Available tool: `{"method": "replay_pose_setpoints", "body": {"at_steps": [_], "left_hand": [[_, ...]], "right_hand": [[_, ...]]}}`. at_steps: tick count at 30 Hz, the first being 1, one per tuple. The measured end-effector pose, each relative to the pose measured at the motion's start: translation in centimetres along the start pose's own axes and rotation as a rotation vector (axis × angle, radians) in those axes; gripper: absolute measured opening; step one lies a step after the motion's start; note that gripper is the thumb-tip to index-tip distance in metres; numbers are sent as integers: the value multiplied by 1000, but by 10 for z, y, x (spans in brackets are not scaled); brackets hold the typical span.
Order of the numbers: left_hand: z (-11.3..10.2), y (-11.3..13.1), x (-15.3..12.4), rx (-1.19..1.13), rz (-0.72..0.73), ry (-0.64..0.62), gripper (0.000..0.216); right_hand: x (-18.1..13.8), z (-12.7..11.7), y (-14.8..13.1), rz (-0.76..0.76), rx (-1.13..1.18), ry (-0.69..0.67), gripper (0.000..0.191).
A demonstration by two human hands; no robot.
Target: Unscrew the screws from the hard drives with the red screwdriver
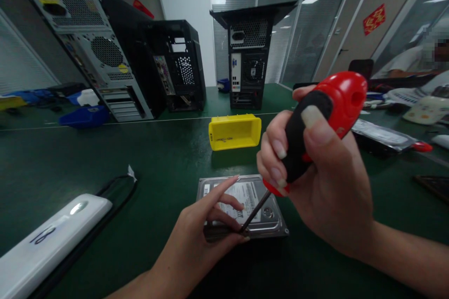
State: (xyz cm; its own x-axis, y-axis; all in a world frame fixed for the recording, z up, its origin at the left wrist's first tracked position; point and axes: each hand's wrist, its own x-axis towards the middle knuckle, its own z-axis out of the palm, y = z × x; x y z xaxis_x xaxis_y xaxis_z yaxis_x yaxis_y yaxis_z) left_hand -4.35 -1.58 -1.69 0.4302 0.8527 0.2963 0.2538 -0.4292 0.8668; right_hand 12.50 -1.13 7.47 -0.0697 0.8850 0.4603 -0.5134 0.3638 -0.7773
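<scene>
A silver hard drive (271, 210) with a white label lies flat on the green table. My right hand (326, 182) is wrapped round the red and black handle of a screwdriver (308, 126), with the thumb along its side. The metal shaft slants down to the left, its tip at the drive's near edge. At that tip, the thumb and a finger of my left hand (203, 229) close round the end of the shaft, and the index finger stretches over the label. Any screw there is hidden by the fingertips.
Beyond the drive stands a yellow bin (235, 133). Computer cases (129, 46) rise at the back left, another case (247, 65) behind the bin. A white power strip (59, 238) lies at left with its black cable. Another drive (382, 135) lies at right; a person (403, 63) sits beyond.
</scene>
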Motion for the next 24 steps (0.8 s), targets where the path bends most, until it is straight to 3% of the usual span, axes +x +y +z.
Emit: {"method": "replay_pose_setpoints", "body": {"at_steps": [14, 24], "left_hand": [[2, 1, 1, -148, -75, -9, 71], [4, 1, 3, -138, -85, -27, 68]], "right_hand": [[-1, -1, 3, 45, 4, 0, 16], [0, -2, 8, -96, -50, -84, 20]]}}
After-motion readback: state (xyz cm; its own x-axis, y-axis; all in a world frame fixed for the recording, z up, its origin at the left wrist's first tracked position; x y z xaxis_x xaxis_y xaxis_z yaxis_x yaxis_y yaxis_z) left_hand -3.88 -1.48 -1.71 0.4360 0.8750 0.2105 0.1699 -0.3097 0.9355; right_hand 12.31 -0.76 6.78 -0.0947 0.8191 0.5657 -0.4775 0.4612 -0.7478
